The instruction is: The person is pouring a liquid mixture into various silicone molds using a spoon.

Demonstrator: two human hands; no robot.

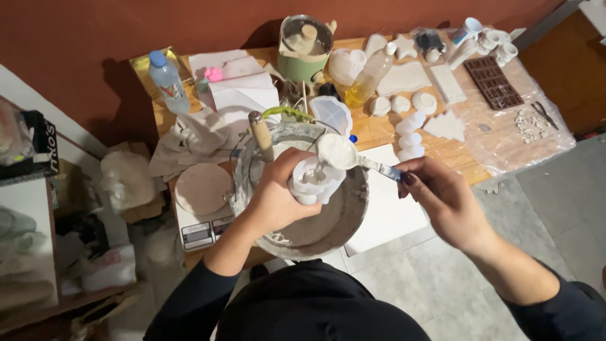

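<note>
Cluttered wooden table point(379, 134) against red-brown wall; mixing bowl point(344, 218) at near edge; left hand point(278, 199) wrapped around white silicone mould point(314, 181) over bowl; right hand point(442, 196) pinching spoon point(344, 153) heaped with plaster above mould; filling step under way, judged; next calls for steady tilt into mould mouth.

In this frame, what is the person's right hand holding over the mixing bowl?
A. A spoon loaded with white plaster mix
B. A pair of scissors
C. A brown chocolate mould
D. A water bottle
A: the right hand grips a spoon heaped with white mix, held above the small white mould that the left hand holds over the mixing bowl.
</note>
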